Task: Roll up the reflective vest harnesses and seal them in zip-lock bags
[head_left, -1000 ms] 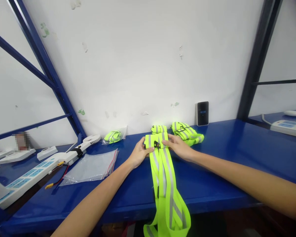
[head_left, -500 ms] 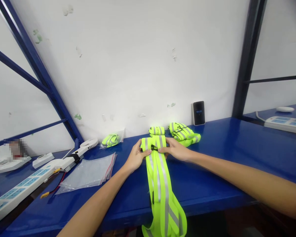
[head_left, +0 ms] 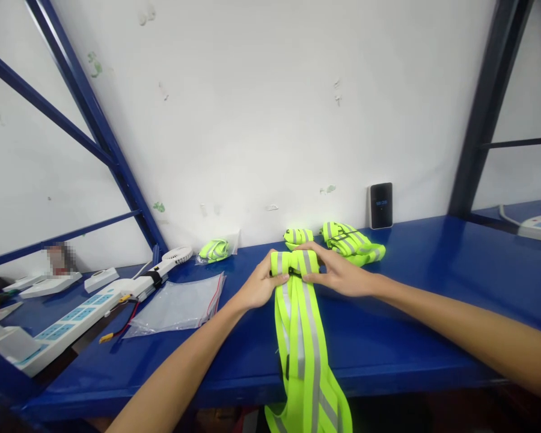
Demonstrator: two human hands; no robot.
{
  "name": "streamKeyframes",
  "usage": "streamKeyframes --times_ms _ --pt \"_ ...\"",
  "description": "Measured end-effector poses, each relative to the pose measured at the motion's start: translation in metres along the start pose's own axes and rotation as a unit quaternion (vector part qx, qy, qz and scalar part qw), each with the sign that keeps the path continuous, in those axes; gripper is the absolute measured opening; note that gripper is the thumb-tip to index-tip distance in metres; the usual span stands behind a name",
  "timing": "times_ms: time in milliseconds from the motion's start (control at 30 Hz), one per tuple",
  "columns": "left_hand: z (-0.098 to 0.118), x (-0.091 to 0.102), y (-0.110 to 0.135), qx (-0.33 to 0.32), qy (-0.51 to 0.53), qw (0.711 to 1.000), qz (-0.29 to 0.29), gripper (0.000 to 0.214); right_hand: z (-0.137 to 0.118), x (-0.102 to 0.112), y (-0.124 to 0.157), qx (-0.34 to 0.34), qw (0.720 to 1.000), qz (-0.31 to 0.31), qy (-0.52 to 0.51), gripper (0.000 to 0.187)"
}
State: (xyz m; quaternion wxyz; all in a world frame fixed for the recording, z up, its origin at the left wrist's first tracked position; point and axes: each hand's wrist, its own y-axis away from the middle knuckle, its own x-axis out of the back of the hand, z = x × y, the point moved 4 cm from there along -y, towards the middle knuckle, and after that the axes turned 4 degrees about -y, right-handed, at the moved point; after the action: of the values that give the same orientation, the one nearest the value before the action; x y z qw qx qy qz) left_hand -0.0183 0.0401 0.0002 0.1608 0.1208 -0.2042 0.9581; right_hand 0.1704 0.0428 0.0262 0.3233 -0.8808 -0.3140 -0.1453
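Counted along the blue worktop (head_left: 388, 355) from its left end: one white power strip (head_left: 72, 325) at the front corner, two small white plastic units (head_left: 49, 285) near the back, one white handheld fan (head_left: 175, 255), one clear zip bag (head_left: 175, 307) lying flat, one bagged yellow vest (head_left: 214, 251) against the wall. Then, mid-worktop, gripped a folded reflective safety vest (head_left: 300, 337) between left hand (head_left: 261, 287) and right hand (head_left: 338, 275), pinching its black buckle (head_left: 292, 272), straps trailing over the front edge; drew both hands closer than a moment before. Beyond, two more bundled vests (head_left: 351, 243), one black digital display (head_left: 380, 205), one further power strip (head_left: 538, 228) at the right end
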Motion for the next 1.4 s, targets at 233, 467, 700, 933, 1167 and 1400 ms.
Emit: streamKeyframes --times_ms 233,467,700,933,1167,1400 --pt "0.002 -0.002 0.003 -0.017 -0.074 0.997 -0.024 0.026 0.005 0.0 0.001 0.005 0.999 -0.017 0.027 0.053" --pt "0.006 -0.005 0.004 -0.009 -0.144 0.99 -0.005 0.028 0.021 -0.006 0.002 0.005 0.997 0.008 0.07 0.052" --pt "-0.001 -0.001 0.004 0.011 -0.119 0.993 0.021 0.033 0.01 -0.018 0.004 -0.034 0.998 -0.041 0.038 0.066" --pt "0.003 0.005 0.004 -0.041 -0.188 0.981 0.022 0.033 0.014 -0.021 0.003 -0.057 0.997 -0.051 -0.031 0.06" --pt "0.004 0.001 0.001 -0.051 -0.13 0.985 0.102 0.032 0.014 -0.021 0.0 -0.099 0.986 -0.017 -0.13 0.053" --pt "0.01 -0.004 0.003 -0.061 -0.13 0.97 0.195 0.032 0.026 -0.019 -0.006 -0.109 0.973 0.055 -0.199 0.061"
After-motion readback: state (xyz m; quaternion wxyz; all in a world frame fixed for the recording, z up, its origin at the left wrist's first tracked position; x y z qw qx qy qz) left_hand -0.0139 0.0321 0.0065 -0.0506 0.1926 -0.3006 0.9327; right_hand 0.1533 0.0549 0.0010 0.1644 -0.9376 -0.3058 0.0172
